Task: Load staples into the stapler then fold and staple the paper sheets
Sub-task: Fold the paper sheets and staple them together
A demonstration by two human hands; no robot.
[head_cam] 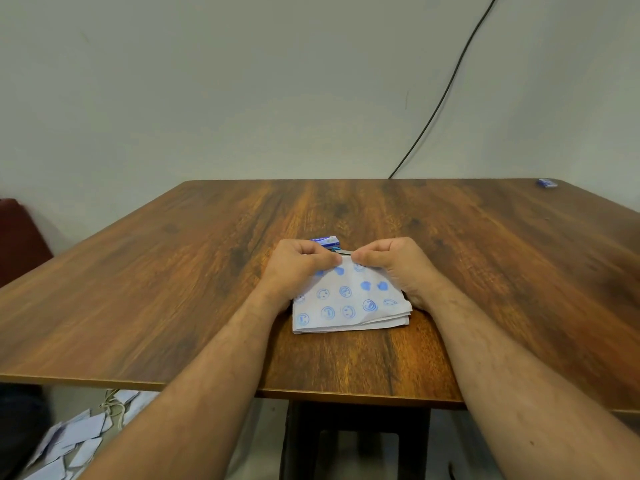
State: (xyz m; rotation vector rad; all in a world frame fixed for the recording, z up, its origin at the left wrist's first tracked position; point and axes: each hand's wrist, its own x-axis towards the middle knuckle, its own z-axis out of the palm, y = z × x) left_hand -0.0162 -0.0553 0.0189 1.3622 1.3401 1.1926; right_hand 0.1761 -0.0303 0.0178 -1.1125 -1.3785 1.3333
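A folded stack of white paper sheets (349, 306) stamped with blue smileys and hearts lies near the middle of the wooden table (173, 271). My left hand (298, 268) and my right hand (394, 265) both pinch its far edge, thumbs and fingertips nearly meeting at the centre. Just beyond my fingers a dark and blue object (341, 251), possibly the stapler, peeks out, mostly hidden by my hands. A small blue and white staple box (327, 241) lies behind my left hand.
Another small blue box (547, 183) sits at the table's far right corner. A black cable (446, 88) runs down the wall behind the table. Several folded papers (72, 441) lie on the floor at lower left. A dark red chair (17, 237) stands at the left.
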